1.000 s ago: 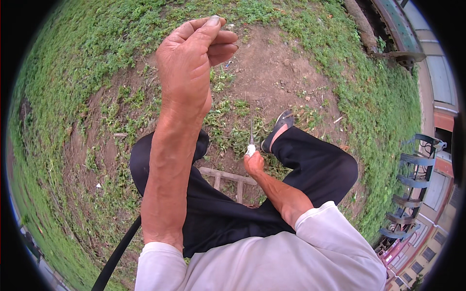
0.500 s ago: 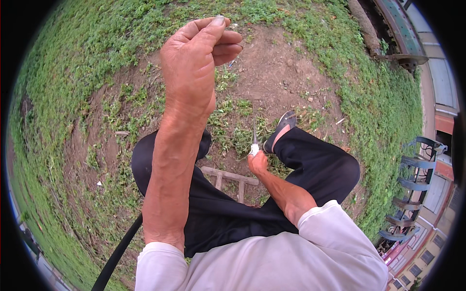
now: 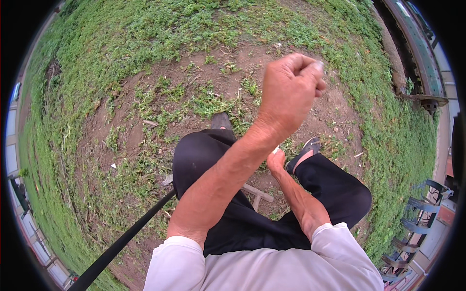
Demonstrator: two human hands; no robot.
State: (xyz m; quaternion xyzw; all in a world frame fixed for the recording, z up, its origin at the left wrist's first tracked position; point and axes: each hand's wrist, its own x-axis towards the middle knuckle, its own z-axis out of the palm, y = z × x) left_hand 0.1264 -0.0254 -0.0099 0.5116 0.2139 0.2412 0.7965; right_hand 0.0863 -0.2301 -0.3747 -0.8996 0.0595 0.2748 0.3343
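Note:
My left hand [image 3: 293,92] is raised in front of me, its arm crossing over my knees. Its fingers are curled in with the thumb against them; what they hold, if anything, is hidden. Lower down, between my knees, my right hand [image 3: 276,161] is closed around a white-handled tool [image 3: 276,149]. Only a bit of the handle shows, because my left forearm covers the rest; the earlier frame shows a thin metal blade on it. Loose green weeds [image 3: 208,103] lie on bare soil [image 3: 187,77] near my left shoe.
A small wooden stool or frame [image 3: 257,192] is between my legs. Low green plants [image 3: 170,29] surround the soil patch. Rusty metal machinery [image 3: 412,48] stands at the far right, with curved metal blades [image 3: 417,228] below it. A black strap [image 3: 126,237] runs at lower left.
My left hand has swung right and down, its fingers curling tighter. The view has shifted, so the ground and my legs appear further right. My right hand still grips the white-handled tool.

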